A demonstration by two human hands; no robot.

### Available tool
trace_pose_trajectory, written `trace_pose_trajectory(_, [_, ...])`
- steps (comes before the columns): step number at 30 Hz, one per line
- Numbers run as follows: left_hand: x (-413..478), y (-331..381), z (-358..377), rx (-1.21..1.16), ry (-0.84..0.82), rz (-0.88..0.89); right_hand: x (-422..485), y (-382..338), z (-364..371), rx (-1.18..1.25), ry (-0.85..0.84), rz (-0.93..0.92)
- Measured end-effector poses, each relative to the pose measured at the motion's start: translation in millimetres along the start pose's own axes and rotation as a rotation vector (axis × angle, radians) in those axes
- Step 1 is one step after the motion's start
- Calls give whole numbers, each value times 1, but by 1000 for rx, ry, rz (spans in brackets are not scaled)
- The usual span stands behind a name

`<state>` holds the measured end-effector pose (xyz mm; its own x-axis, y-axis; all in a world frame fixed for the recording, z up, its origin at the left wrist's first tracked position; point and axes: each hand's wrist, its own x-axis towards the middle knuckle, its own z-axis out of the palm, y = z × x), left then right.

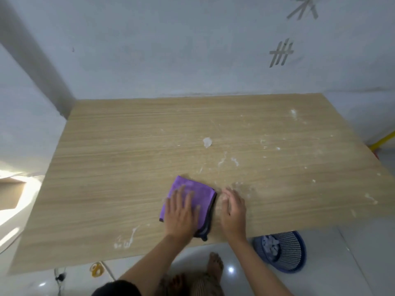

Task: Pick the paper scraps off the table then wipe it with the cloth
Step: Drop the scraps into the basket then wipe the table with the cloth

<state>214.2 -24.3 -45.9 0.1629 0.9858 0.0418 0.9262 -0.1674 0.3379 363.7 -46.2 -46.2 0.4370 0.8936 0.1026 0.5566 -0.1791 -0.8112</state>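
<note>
A folded purple cloth (pixel 192 190) lies on the wooden table (pixel 119 167) near the front edge. My left hand (pixel 181 212) presses flat on the cloth with fingers spread. My right hand (pixel 233 210) rests on the table just right of the cloth, fingers loosely bent and cupped over the surface; whether anything is under it is hidden. One white paper scrap (pixel 207 142) sits at mid-table. Small white bits and smears (pixel 234 161) are scattered over the right half, and more white smears (pixel 128 238) show near the front left edge.
A blue slotted basket (pixel 284 251) with crumpled paper inside stands on the tiled floor under the table's front right. My bare feet (pixel 214 263) are below the front edge. A wall runs behind the table. A yellow rod (pixel 382 140) shows at far right.
</note>
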Motion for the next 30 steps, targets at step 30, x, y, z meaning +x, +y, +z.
trace_pose_trajectory(30, [178,44,47,-84,61,-394,180,80,-39,-518,-269,-256])
